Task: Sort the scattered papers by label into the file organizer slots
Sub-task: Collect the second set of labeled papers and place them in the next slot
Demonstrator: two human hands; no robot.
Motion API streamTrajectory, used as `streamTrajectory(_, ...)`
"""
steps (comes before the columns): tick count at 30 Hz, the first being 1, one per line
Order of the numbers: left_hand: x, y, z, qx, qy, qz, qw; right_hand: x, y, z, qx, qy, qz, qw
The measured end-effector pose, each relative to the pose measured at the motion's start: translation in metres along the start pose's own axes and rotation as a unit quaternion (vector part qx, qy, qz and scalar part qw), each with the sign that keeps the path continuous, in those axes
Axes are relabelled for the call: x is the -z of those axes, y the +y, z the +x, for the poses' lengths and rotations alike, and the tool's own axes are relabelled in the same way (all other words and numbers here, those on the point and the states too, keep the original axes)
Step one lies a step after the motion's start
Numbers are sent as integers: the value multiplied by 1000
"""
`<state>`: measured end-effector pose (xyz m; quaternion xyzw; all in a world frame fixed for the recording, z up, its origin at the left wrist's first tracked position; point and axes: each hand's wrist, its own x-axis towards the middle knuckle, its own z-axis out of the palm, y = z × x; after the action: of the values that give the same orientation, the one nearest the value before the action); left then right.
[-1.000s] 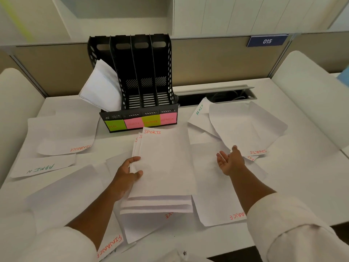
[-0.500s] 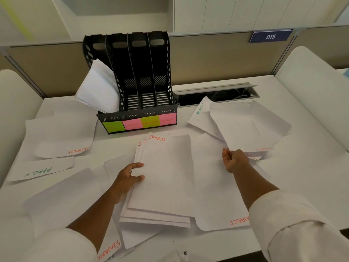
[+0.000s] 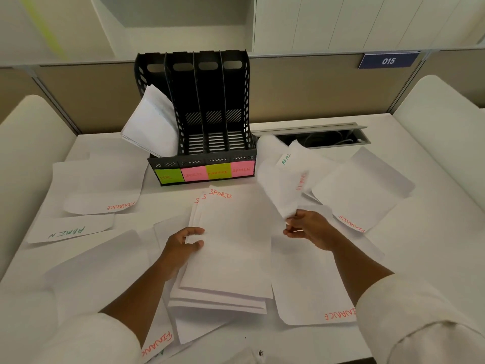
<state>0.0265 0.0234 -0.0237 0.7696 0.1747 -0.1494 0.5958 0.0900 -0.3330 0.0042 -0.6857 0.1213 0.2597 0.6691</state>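
Note:
A black file organizer stands at the back of the desk with coloured labels HR, SPORTS, FINANCE and ADMIN on its front. White sheets lean out of its leftmost slot. A stack of SPORTS papers lies in front of me; my left hand grips its left edge. My right hand pinches the corner of a white sheet with red lettering, lifted and blurred above the desk. Loose FINANCE and ADMIN sheets lie scattered around.
The white desk is bounded by beige partition walls and padded side panels. An open cable slot lies behind the papers at right. A blue sign 015 hangs on the partition.
My right hand closed on a sheet at the right and has lifted it up and left toward the stack. My left hand kept its hold on the SPORTS stack.

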Motion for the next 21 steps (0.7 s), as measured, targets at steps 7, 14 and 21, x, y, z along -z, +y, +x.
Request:
streamTrajectory(7, 11, 1, -1, 17, -3, -18, 1000, -30, -28, 3, 16, -65, -220, 973)
streamTrajectory(14, 20, -2, -2, 17, 3, -15, 1000, -45, -34, 5, -90, -170, -316, 929)
streamTrajectory(21, 28, -6, 0, 18, 9, -12, 1000, -39, -30, 11, -182, -207, -391, 878)
